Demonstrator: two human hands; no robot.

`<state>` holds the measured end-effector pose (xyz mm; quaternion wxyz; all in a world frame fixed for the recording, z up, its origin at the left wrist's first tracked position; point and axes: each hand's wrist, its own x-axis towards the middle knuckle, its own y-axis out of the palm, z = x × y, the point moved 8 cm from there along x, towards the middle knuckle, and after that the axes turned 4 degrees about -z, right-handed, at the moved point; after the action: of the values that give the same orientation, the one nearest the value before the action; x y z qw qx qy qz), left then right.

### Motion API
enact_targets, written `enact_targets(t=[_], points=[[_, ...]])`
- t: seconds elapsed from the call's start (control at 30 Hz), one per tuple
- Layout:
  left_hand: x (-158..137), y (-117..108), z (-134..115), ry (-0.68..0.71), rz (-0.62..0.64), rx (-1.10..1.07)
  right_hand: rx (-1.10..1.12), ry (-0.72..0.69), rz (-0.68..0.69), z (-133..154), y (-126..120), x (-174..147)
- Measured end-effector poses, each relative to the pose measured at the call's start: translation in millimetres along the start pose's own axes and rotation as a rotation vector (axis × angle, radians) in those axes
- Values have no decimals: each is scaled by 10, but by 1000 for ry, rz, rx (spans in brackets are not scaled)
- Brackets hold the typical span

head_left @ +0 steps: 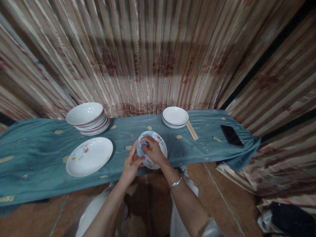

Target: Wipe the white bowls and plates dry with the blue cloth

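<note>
A small white plate with a floral pattern is near the front edge of the table, in front of me. My left hand grips its left rim, thumb on top and the other fingers partly hidden. Over the plate's face, my right hand bends its fingers onto a thin light-blue cloth, pressed against the left part of the plate. Part of the cloth is hidden under those fingers. Left of my hands lies a large oval white plate with flowers.
A stack of white bowls stands at the back left. Toward the back right are stacked small plates, wooden chopsticks and a black phone. A blue-green cloth covers the table; curtains hang behind.
</note>
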<state>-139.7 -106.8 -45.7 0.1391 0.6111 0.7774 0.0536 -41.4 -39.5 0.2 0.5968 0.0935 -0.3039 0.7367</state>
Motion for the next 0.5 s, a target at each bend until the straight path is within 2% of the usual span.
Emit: enact_targets(t=[0.2,0.4,0.5], points=[[-50,58,-86,-49,27,-14,-242,1,-89,-240,-104,80],[-95,16,-126,-64,-7,-38,-496,-34,-36,-362,-197,-38],[-120,-6,-122,-60,-34,-38,-557,-1,10,-409,-254,-154]])
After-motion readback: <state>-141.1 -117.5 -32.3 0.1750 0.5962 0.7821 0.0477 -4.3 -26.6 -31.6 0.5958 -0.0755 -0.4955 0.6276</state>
